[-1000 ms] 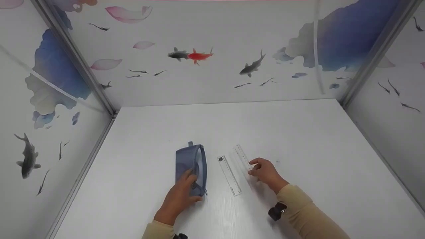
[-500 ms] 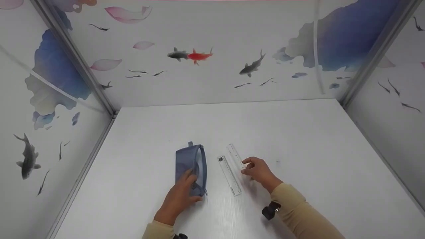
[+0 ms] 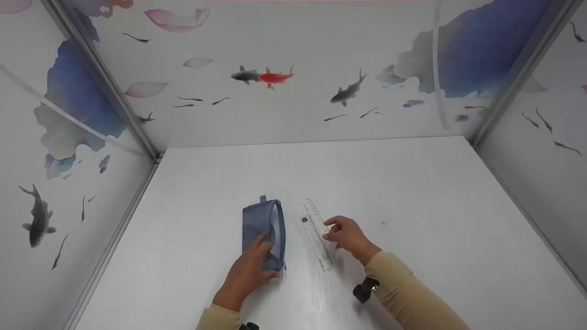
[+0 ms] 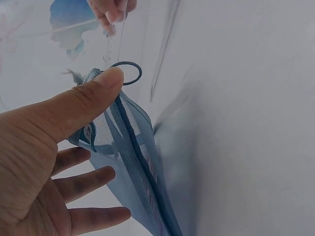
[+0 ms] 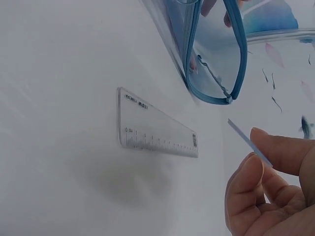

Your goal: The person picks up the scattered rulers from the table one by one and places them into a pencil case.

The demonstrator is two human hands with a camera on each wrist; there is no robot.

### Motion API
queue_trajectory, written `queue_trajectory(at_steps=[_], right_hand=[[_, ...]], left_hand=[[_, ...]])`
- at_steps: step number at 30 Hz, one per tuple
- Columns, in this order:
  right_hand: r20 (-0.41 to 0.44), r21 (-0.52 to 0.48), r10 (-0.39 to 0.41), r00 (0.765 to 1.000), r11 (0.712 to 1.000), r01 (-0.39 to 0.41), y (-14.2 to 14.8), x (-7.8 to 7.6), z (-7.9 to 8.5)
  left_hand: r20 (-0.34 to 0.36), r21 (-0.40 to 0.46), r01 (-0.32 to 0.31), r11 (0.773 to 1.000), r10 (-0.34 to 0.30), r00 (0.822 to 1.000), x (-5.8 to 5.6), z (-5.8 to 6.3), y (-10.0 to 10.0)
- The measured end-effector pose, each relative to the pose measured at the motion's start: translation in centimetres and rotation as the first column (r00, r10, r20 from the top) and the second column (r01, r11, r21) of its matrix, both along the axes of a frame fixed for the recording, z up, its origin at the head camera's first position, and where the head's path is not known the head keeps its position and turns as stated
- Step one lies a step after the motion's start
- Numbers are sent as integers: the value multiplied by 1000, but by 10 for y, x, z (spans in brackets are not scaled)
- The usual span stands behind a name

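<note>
A blue zippered pencil case (image 3: 255,222) stands on the table with its mouth unzipped, facing right. My left hand (image 3: 246,270) holds it at its near end; in the left wrist view the thumb (image 4: 101,93) presses near the zip end while three fingers are spread below. Between thumb and fingertips, my right hand (image 3: 349,236) pinches a clear ruler (image 3: 315,212), seen nearly edge-on in the right wrist view. A second clear ruler (image 5: 157,127) lies flat on the table, between the pencil case and the right hand. In the head view the held ruler partly overlaps it.
The white table (image 3: 412,192) is enclosed by white walls painted with fish and petals at the back (image 3: 312,46) and both sides. A tiny dark mark (image 3: 384,223) shows on the tabletop to the right of the right hand.
My right hand has moved left with the ruler, from apart to right beside the lying ruler. The left hand and the pencil case have stayed in place.
</note>
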State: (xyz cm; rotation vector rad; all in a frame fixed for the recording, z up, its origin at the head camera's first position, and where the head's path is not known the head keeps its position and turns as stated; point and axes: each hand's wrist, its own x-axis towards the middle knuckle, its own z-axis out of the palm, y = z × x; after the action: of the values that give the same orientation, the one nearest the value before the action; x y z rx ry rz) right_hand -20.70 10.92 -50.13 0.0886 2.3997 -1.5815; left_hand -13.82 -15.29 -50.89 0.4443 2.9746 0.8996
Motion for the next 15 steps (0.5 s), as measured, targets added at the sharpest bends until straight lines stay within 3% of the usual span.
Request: queue_trajectory(at_steps=[15], right_hand=[[32, -48, 53, 998, 997, -52, -19, 1, 8]], left_hand=[[16, 21, 0, 1000, -1, 1000, -1, 0, 0]])
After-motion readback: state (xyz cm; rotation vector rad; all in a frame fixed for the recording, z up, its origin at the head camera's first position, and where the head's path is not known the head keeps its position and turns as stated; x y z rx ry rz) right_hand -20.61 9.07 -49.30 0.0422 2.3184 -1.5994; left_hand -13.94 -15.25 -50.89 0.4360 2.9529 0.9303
